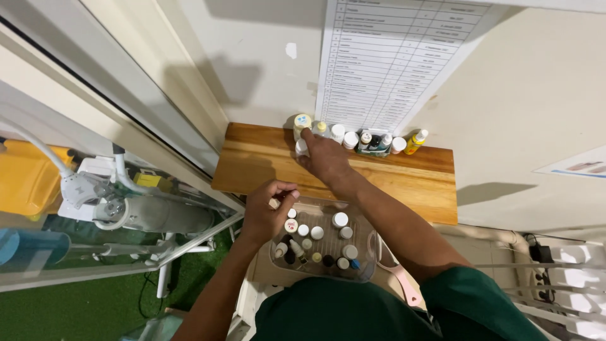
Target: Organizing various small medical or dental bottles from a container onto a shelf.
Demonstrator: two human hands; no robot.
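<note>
Risk: the small white bottle (302, 148) under the right hand (325, 158) stands close against the yellow-capped jar (302, 121) and the row along the wooden shelf's (404, 183) back edge; a sideways nudge could topple neighbours. Right arm is extended, fingers closed around that bottle. Left hand (268, 211) hovers over the clear plastic tray (363, 262) of vials, fingertips pinched on something small; what it is, I cannot tell.

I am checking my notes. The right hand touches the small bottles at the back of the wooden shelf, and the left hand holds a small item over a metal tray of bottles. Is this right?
Not quite. The head view shows the left hand over a clear plastic tray of bottles, not a metal one. The right hand does touch the small bottles at the back of the wooden shelf.
</note>
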